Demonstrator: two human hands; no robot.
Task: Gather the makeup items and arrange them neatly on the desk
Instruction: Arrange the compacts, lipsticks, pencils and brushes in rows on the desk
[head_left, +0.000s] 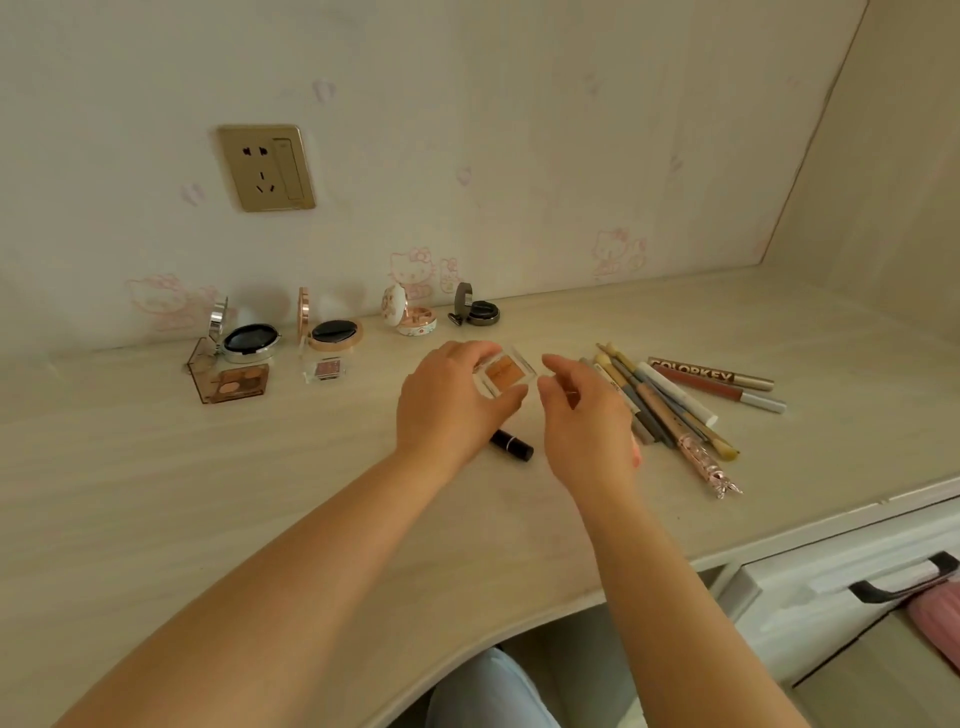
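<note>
My left hand (447, 402) grips a small clear case with an orange pan (503, 375) above the desk's middle. My right hand (587, 415) hovers just right of the case, fingers loosely curled, holding nothing that I can see. A black lipstick (511, 446) lies on the desk below the hands. Along the wall stand open compacts: a silver one (249, 343), a rose-gold one (332, 332), a white floral one (410, 317) and a dark one (475, 309). A brown eyeshadow palette (234, 382) and a small clear shadow case (326, 370) lie in front of them.
A pile of pencils, brushes and lip tubes (685, 400) lies right of my hands. A wall socket (266, 167) sits above the desk (156, 493). The curved front edge has a drawer with a black handle (904, 577) at the lower right.
</note>
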